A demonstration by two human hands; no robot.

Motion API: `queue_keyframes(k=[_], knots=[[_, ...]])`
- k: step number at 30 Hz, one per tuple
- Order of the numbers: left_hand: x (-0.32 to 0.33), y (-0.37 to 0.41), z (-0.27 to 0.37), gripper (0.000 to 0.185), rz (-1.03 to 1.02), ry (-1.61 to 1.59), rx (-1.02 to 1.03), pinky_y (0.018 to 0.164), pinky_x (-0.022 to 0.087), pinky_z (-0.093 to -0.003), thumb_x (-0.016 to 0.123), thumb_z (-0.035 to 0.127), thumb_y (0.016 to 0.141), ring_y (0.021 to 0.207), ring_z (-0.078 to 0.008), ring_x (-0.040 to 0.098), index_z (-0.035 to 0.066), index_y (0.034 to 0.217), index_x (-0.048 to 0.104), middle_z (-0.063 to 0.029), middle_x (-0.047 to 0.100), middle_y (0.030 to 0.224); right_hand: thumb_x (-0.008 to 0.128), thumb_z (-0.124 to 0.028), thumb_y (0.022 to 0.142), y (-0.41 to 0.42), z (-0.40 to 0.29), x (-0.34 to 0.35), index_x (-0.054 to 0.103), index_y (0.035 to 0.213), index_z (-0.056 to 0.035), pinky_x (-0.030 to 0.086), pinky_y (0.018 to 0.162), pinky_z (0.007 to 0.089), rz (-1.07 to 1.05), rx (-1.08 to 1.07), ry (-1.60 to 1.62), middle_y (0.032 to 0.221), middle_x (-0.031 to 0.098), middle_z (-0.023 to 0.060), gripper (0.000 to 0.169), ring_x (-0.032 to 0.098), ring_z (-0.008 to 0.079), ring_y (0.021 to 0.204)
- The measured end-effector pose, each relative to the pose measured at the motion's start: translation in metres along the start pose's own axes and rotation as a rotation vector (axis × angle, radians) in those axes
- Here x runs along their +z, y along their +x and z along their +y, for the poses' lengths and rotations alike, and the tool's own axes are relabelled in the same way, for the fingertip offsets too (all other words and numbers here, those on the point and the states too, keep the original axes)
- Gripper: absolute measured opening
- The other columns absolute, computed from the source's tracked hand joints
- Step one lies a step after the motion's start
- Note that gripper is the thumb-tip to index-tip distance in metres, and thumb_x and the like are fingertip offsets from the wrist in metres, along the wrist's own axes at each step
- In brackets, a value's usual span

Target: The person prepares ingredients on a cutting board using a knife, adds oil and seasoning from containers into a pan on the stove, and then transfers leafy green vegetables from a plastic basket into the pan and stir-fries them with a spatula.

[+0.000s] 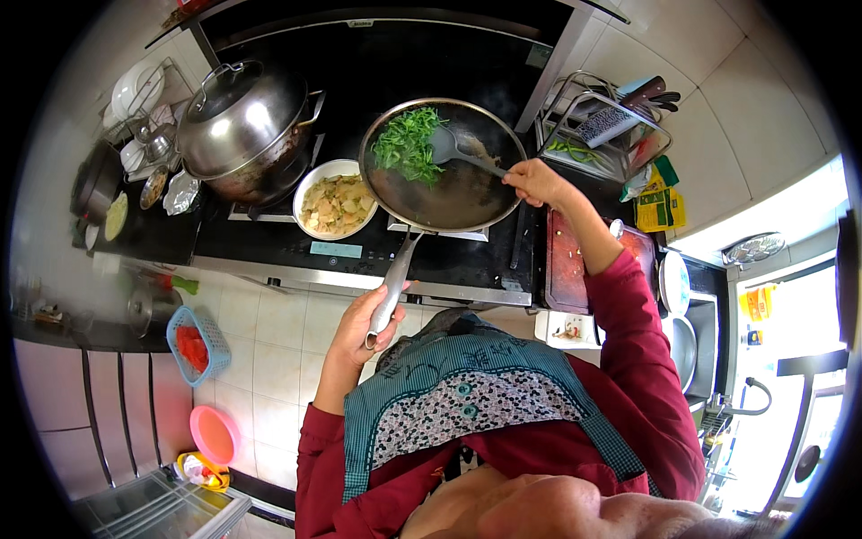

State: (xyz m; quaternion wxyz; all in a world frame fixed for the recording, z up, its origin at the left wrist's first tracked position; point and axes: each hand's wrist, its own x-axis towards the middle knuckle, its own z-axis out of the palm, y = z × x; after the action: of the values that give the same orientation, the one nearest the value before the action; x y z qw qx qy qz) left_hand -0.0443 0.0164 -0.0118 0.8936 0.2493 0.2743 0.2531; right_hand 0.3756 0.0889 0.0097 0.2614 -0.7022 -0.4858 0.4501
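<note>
My left hand (363, 323) is wrapped around the grey handle (397, 276) of a wok (431, 202) on the stove. In my right hand (539, 183) is a grey spatula (447, 145), its blade inside the wok against a heap of chopped green leaves (407, 145). The greens lie in the wok's upper left; its brown inner surface shows around them. Just left of the wok sits a white bowl (301, 214) of sliced, cooked food in pale yellow and green pieces (337, 203).
A large lidded steel pot (246, 128) stands on the left burner. Right of the stove lie a red-brown cutting board (566, 269) and a wire rack (572, 84) with knives (643, 94). A sink (704, 337) is farther right. Blue (219, 354) and pink (215, 434) plastic containers are at lower left.
</note>
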Motion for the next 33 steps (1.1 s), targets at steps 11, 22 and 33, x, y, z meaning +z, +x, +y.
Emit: queue_keyframes(k=[11,22,33], knots=[[-0.001,-0.002,0.0,0.04,0.014,0.018,-0.013,0.031,0.033,-0.0204,0.04,0.026,0.102,0.038,-0.0081,0.045,-0.002,0.128,0.051,-0.0105,0.061,0.075,0.06,-0.006,0.08,-0.097,-0.046,0.06,0.052,0.094,-0.0019,0.055,0.06,0.0371,0.169,-0.582,-1.288,0.081,0.064,0.0164,0.017,0.068,0.0306,0.075],[0.001,-0.001,-0.001,0.04,0.028,0.014,-0.015,0.031,0.032,-0.0206,0.04,0.027,0.102,0.038,-0.0081,0.044,-0.002,0.127,0.052,-0.0102,0.061,0.076,0.056,-0.018,0.091,0.003,-0.026,-0.054,0.064,0.102,-0.004,0.029,0.035,0.0288,-0.069,0.147,-0.191,0.061,0.051,0.0041,0.02,0.042,0.0119,0.043],[0.002,-0.002,-0.002,0.039,0.01,-0.023,0.001,0.031,0.031,-0.02,0.04,0.026,0.102,0.038,-0.0076,0.044,-0.002,0.126,0.052,-0.0102,0.061,0.076,0.058,-0.023,0.091,-0.048,-0.034,-0.01,0.066,0.107,-0.0017,0.04,0.049,0.0288,-0.08,-0.243,-0.271,0.066,0.057,0.003,0.027,0.049,0.0102,0.053]])
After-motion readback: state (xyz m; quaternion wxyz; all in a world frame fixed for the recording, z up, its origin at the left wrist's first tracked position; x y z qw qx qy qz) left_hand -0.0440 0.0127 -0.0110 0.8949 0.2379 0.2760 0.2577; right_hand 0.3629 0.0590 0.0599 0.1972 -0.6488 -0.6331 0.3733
